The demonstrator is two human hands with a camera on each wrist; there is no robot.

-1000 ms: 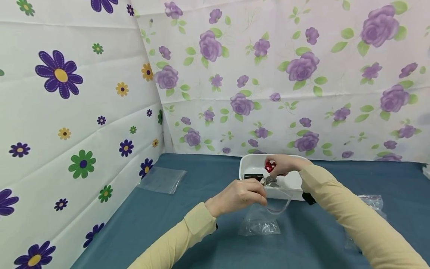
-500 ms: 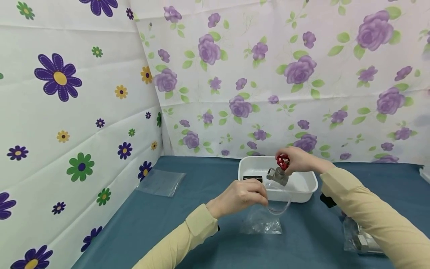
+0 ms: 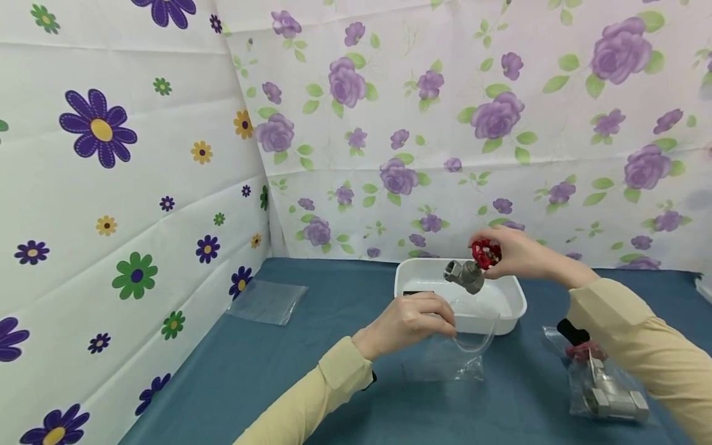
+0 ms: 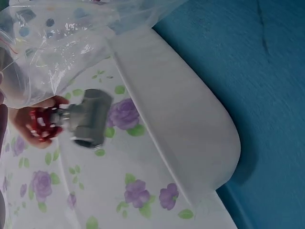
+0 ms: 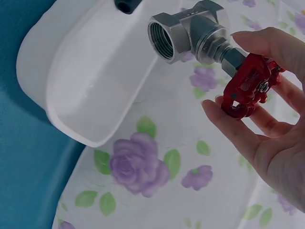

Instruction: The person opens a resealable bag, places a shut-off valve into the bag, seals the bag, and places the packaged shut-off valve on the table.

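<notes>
My right hand (image 3: 520,250) grips a gate valve (image 3: 466,276) by its red handwheel, above the white plastic basin (image 3: 406,269). In the right wrist view the steel body of the valve (image 5: 188,33) shows a threaded opening, with thumb and fingers around the red wheel. My left hand (image 3: 408,322) pinches the edge of a clear plastic bag (image 3: 442,364) in front of the basin. The bag hangs down with its mouth spread toward the right. In the left wrist view the bag (image 4: 62,52) looks crinkled, and the valve is apart from it.
Inside the basin lies a black cylindrical thing (image 5: 127,5), mostly hidden. A bagged valve with a red handle (image 3: 612,395) lies on the blue table at right, by the right sleeve. A flat clear bag (image 3: 267,301) lies at left, against the flowered side curtain (image 3: 183,247).
My right hand has lifted the valve from beside the bag's mouth, upward and right. My left hand keeps hold of the bag and has shifted slightly right. The bagged valve at right is now uncovered.
</notes>
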